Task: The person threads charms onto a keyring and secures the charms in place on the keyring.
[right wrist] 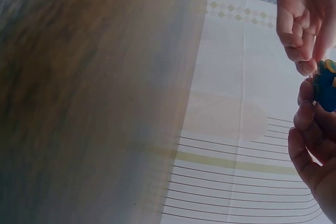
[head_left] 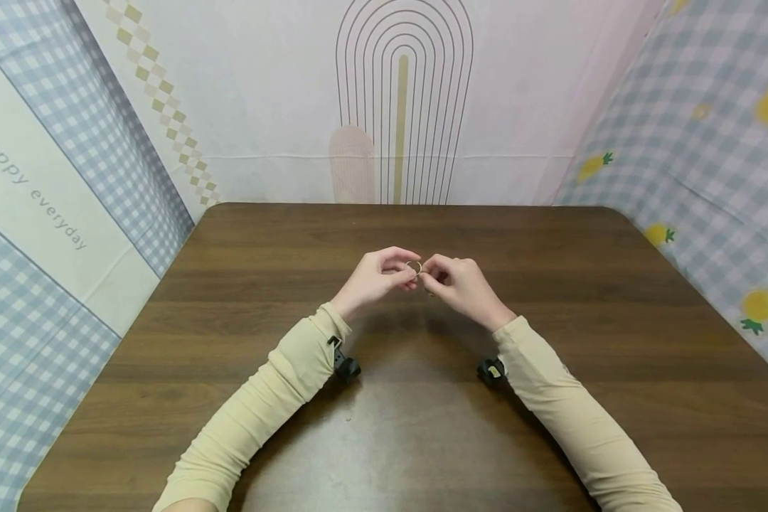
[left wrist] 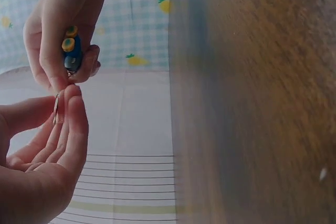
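Observation:
A thin metal key ring [head_left: 420, 268] is pinched between the thumb and fingers of my left hand [head_left: 372, 279], above the table. My right hand [head_left: 459, 281] is right beside it, fingertips meeting the ring's right side. In the left wrist view the ring [left wrist: 55, 109] appears edge-on. A small blue and yellow keychain charm [left wrist: 72, 56] hangs within the curled fingers of the right hand [left wrist: 55, 30]. The right wrist view shows part of this charm [right wrist: 326, 90] at the frame's edge, its exact shape cut off. The join between ring and charm is hidden by fingertips.
Beneath both hands lies a brown wood-grain table [head_left: 409, 427]. A pale printed cloth [head_left: 269, 92] hangs behind its far edge. Checked cloths hang along the left [head_left: 13, 299] and right [head_left: 697, 142] sides. Each wrist carries a small black camera [head_left: 346, 367].

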A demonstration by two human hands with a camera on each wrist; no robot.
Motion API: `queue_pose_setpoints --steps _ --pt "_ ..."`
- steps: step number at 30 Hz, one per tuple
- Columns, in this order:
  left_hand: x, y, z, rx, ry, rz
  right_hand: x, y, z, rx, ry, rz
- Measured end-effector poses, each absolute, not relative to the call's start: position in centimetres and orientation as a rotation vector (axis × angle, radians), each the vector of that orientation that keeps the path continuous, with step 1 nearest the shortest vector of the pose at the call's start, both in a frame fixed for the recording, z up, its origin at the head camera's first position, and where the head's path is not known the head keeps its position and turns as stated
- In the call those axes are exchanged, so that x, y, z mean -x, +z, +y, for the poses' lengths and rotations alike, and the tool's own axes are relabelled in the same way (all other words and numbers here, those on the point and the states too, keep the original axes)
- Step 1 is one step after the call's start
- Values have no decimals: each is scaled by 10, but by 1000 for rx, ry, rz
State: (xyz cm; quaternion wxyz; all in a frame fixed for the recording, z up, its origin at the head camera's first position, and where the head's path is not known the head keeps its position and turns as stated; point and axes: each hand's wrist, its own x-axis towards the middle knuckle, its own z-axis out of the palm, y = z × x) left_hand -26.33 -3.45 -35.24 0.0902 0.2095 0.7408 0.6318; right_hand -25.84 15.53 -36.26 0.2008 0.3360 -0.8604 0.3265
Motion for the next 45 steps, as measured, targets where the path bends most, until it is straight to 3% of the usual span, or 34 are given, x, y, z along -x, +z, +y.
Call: queue_pose_setpoints --steps 21,45 --pt "263 -355 -39 -690 1930 2184 257 -363 154 -942 891 -2448" --pt "263 -356 -31 -553 1979 2200 258 -364 154 -918 873 -2411"
